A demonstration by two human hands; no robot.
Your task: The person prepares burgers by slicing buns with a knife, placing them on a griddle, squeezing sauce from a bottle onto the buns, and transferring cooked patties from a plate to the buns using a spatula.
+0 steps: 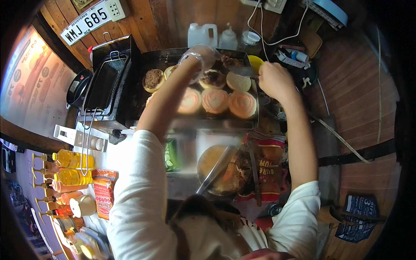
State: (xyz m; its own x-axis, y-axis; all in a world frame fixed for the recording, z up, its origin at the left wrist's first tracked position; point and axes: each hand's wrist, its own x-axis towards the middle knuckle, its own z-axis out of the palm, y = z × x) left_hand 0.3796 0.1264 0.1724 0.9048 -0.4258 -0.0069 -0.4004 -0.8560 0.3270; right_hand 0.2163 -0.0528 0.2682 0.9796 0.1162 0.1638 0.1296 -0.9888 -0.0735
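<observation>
On the black griddle [138,102] lie several bun halves, some spread with swirls of pink-orange sauce, such as the nearest sauced bun half [242,104]. Farther back, brown burger patties [153,79] rest on other halves, and a plain bun half [238,81] leans at the right. My left hand [200,56], in a clear plastic glove, reaches over the far row near a dark patty [212,79]; its fingers are hidden. My right hand [274,79] is closed at the griddle's right edge, holding a spatula [243,71] whose metal blade points left, beside dark cooked meat [232,60].
A fryer [108,82] stands left of the griddle. Behind sit a white jug [202,35] and a squeeze bottle [228,39]. Nearer me are a round board [212,173] with tongs [216,169] and a red bun bag [271,164]. Oil bottles [73,159] line the left side.
</observation>
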